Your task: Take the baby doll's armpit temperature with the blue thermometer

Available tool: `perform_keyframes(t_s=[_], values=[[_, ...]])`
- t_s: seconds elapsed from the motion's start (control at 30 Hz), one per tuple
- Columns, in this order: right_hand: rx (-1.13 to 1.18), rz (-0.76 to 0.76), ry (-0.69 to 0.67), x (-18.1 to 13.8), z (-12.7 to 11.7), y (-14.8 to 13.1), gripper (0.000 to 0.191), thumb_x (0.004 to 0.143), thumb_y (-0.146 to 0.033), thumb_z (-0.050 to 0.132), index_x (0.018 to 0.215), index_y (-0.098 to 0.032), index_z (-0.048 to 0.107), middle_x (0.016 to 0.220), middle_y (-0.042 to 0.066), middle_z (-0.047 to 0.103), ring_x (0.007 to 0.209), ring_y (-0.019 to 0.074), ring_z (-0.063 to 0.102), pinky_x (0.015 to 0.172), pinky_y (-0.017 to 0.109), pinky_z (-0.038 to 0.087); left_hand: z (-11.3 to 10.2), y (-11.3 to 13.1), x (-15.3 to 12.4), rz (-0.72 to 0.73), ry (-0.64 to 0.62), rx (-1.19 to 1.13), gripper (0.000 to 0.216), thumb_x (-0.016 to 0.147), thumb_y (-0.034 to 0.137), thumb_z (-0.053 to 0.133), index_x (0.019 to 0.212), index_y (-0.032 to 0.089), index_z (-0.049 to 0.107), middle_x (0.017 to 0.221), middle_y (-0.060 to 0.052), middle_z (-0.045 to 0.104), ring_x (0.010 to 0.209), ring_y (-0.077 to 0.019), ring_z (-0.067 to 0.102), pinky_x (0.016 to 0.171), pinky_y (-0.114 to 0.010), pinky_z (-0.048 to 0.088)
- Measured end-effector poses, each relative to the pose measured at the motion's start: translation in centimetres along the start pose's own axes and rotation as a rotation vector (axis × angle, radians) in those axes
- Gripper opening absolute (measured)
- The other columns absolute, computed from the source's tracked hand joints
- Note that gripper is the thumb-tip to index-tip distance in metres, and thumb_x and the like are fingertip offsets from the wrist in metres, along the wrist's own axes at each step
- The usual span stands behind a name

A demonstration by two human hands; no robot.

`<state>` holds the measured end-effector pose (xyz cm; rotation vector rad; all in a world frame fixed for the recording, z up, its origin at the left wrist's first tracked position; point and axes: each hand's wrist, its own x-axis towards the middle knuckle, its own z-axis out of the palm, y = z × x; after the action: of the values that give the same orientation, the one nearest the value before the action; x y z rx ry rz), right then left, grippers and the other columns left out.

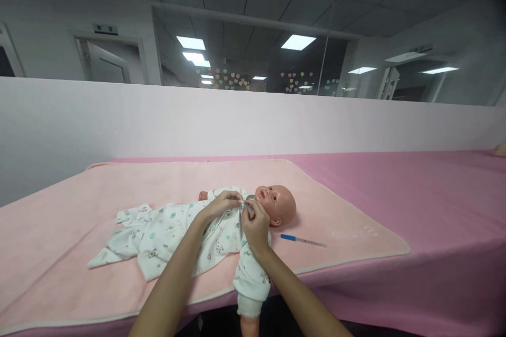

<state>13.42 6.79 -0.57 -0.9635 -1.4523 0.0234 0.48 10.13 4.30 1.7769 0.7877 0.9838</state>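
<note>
A baby doll [280, 201] lies on its back with its head to the right, wearing a white printed romper [168, 226]. Both of my hands are at the neck of the romper. My left hand [223, 204] rests over the doll's chest, its fingertips closed on the collar edge. Close beside it, my right hand [256, 225] pinches the same collar below the doll's chin. The fingers hide whatever fastener is there. One sleeved doll arm [253, 274] reaches over the front edge between my forearms. The romper's legs lie flat toward the left.
A slim stick with a blue end [303, 240], resembling a thermometer, lies right of the doll's shoulder. Beneath is a peach blanket [63, 242] on a pink table cover [446, 205]. A white partition [253, 121] stands behind the table.
</note>
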Motion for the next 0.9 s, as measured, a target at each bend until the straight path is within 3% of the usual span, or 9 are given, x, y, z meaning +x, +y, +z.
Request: perform_keyframes(t_s=[0.13,0.3,0.57,0.73,0.8,0.9], values=[[-0.040,-0.016,-0.007,0.0,0.1,0.1,0.019,0.078,-0.021,0.045,0.086,-0.015,0.061,0.075,0.002,0.060,0.049,0.0094,0.042,0.058,0.024,0.040,0.0,-0.3,0.1,-0.036,0.021,-0.058,0.018,0.062,0.019,0.057,0.079,0.013,0.058,0.067,0.001,0.056,0.063,-0.0098,0.049,0.059,-0.020,0.034],[-0.011,-0.047,-0.005,0.1,0.2,0.3,0.019,0.081,-0.023,0.044,0.084,-0.017,0.062,0.081,0.005,0.063,0.074,0.0157,0.056,0.069,0.026,0.043,0.0,-0.6,0.0,-0.035,0.049,-0.141,0.036,0.061,0.015,0.059,0.097,0.017,0.053,0.067,0.002,0.058,0.064,-0.0096,0.051,0.062,-0.020,0.037],[0.025,0.000,-0.040,-0.1,0.0,0.7,0.026,0.088,-0.031,0.039,0.095,-0.017,0.061,0.090,0.007,0.065,0.084,0.0188,0.059,0.074,0.029,0.044,-0.3,-0.5,-0.4,0.032,-0.075,-0.068,0.048,0.060,0.014,0.064,0.107,0.015,0.056,0.090,-0.004,0.060,0.062,-0.0059,0.044,0.058,-0.019,0.035],[-0.029,-0.053,-0.009,-0.2,-0.1,1.0,0.027,0.090,-0.029,0.036,0.097,-0.017,0.060,0.091,0.008,0.065,0.088,0.0194,0.059,0.077,0.031,0.045,-2.0,-0.6,-3.0,0.060,-0.144,-0.072,0.056,0.060,0.014,0.069,0.115,0.020,0.054,0.115,-0.007,0.054,0.097,-0.0142,0.049,0.082,-0.026,0.040],[-0.101,-0.120,-0.004,-0.2,0.0,0.9,0.028,0.089,-0.025,0.035,0.098,-0.017,0.060,0.095,0.009,0.064,0.090,0.0195,0.058,0.075,0.030,0.045,-2.9,-0.8,-4.2,0.017,-0.111,-0.130,0.059,0.062,0.014,0.069,0.118,0.022,0.051,0.122,-0.008,0.050,0.108,-0.0170,0.046,0.089,-0.029,0.039],[-0.288,-0.281,-0.073,-0.2,0.5,0.4,0.031,0.086,-0.015,0.033,0.102,-0.018,0.060,0.109,0.010,0.060,0.082,0.0174,0.060,0.059,0.025,0.043,-3.6,-1.2,-5.2,-0.044,-0.010,-0.168,0.055,0.065,0.017,0.068,0.117,0.021,0.052,0.122,-0.009,0.050,0.108,-0.0178,0.048,0.089,-0.032,0.040]])
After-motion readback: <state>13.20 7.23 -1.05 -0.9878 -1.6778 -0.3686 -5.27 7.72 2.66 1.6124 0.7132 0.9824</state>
